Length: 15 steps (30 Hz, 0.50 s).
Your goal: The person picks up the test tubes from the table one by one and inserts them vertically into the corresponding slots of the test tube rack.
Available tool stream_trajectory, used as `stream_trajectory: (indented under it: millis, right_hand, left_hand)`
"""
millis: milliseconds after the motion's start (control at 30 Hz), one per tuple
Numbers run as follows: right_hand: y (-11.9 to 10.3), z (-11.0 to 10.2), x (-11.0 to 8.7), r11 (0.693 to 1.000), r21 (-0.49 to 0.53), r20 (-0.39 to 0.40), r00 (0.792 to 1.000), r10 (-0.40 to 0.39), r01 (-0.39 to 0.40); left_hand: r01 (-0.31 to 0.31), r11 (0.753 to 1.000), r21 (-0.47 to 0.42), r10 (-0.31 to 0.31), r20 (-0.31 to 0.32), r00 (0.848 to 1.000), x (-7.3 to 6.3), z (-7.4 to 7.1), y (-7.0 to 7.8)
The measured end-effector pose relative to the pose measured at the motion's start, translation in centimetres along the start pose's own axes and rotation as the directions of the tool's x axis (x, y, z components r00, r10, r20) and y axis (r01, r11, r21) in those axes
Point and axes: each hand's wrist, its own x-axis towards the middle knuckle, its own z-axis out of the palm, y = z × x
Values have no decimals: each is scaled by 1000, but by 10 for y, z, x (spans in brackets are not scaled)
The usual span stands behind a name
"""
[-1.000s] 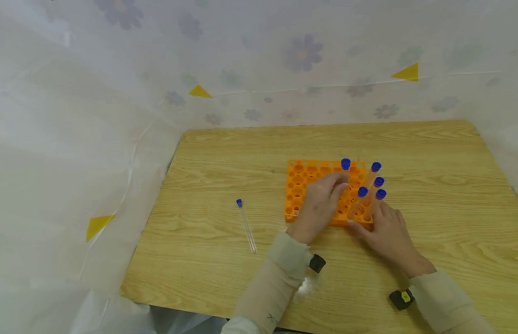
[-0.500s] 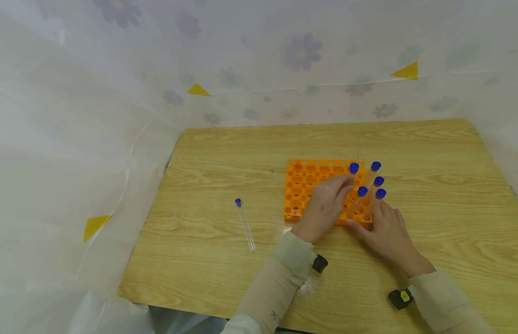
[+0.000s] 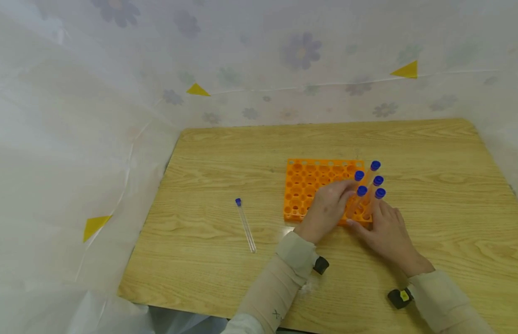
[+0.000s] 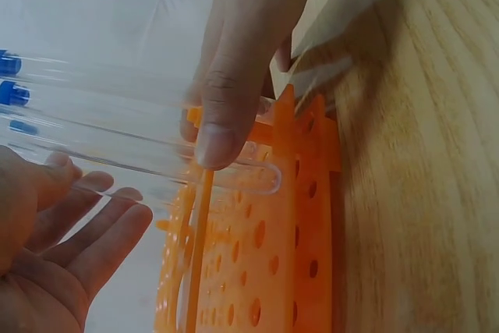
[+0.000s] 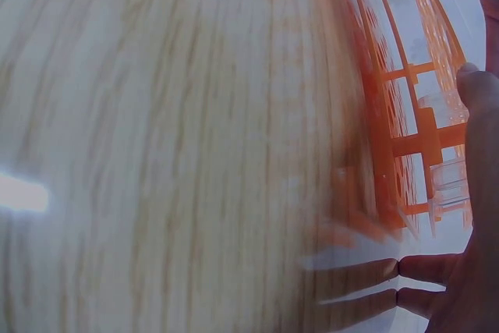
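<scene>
My left hand (image 3: 327, 206) reaches over an orange test tube rack (image 3: 289, 217) and pinches a clear test tube (image 3: 359, 176) with a blue cap near its top. In the left wrist view, the left thumb and fingers (image 4: 101, 259) hold that tube. The rack's near right corner is gripped by my right hand (image 3: 388, 234); its thumb (image 4: 220, 134) lies on the front edge in the left wrist view. Several other blue-capped tubes (image 3: 378, 181) stand in the rack's right end, leaning a little. The left hand hides the middle holes.
Left of the rack, one more capped test tube (image 3: 245, 227) lies on the wooden table (image 3: 192, 260). White floral sheeting (image 3: 242, 60) with yellow triangles (image 3: 405, 70) encloses the table at the back and sides.
My left hand has moved right and slightly nearer with its test tube, bringing the tube close beside the other standing tubes. My right hand has stayed at the rack's corner.
</scene>
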Motion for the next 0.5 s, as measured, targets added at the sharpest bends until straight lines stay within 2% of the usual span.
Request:
stream_trajectory:
  millis: [233,500]
  right_hand:
    - [0,0,0,1000,-3,9,1000,6,-6]
    - [1,0,0,1000,-11,-3,1000,-10,10]
  left_hand:
    - [0,999,34,0,5,1000,0,3,-2]
    - [31,1000,4,-31,30,999,-1,5,-3]
